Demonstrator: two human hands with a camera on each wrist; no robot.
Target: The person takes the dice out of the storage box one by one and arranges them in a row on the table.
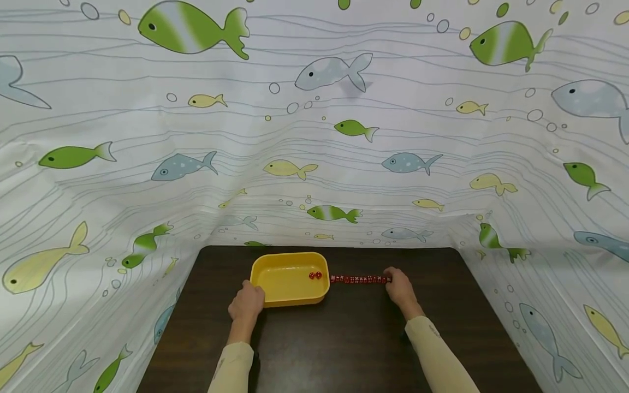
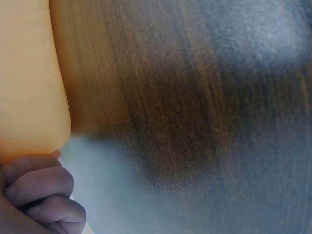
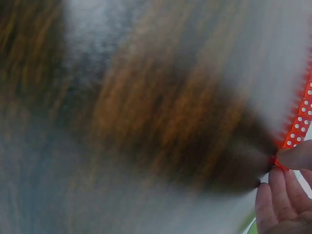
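Note:
A shallow yellow tray (image 1: 290, 301) sits on the table, with two loose red dice (image 1: 315, 275) inside near its right wall. My left hand (image 1: 247, 301) grips the tray's front left corner; in the left wrist view its fingers (image 2: 41, 187) are curled against the tray wall (image 2: 34, 83). From the tray's right side a straight row of red dice with white dots (image 1: 361, 279) runs across the table. At the row's right end my right hand (image 1: 402, 288) pinches the last die (image 3: 282, 160) between thumb and fingers. More dice (image 3: 303, 117) line up beyond the thumb.
The dark wood table (image 1: 354, 344) extends toward me and to both sides. A white sheet with printed fish (image 1: 290, 125) hangs behind it and along the left and right edges.

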